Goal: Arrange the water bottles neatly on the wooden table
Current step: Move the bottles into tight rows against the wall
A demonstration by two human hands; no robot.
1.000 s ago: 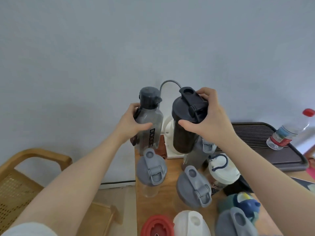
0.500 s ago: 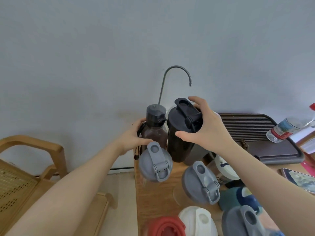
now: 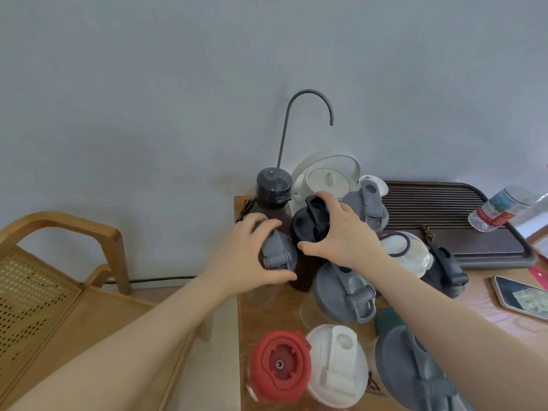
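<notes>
Many water bottles crowd the left end of the wooden table (image 3: 267,310). A smoky bottle with a dark cap (image 3: 271,185) stands upright at the back left corner, free of both hands. My left hand (image 3: 243,256) wraps around the grey flip lid of a clear bottle (image 3: 277,253) just in front of it. My right hand (image 3: 344,235) grips the lid of a black shaker bottle (image 3: 308,223) that stands on the table between the two. Around them stand a grey-lidded bottle (image 3: 344,289), a red-lidded one (image 3: 278,363) and a white-lidded one (image 3: 335,366).
A white kettle (image 3: 326,179) with a gooseneck spout (image 3: 308,94) stands against the wall. To the right lie a dark slatted tea tray (image 3: 444,221), a plastic bottle (image 3: 501,206) and a phone (image 3: 522,295). A wooden chair (image 3: 59,262) stands left of the table.
Both raised bottles came down onto the table's back left. My left hand released the smoky bottle and took the grey-lidded clear bottle. My right hand stays on the black shaker.
</notes>
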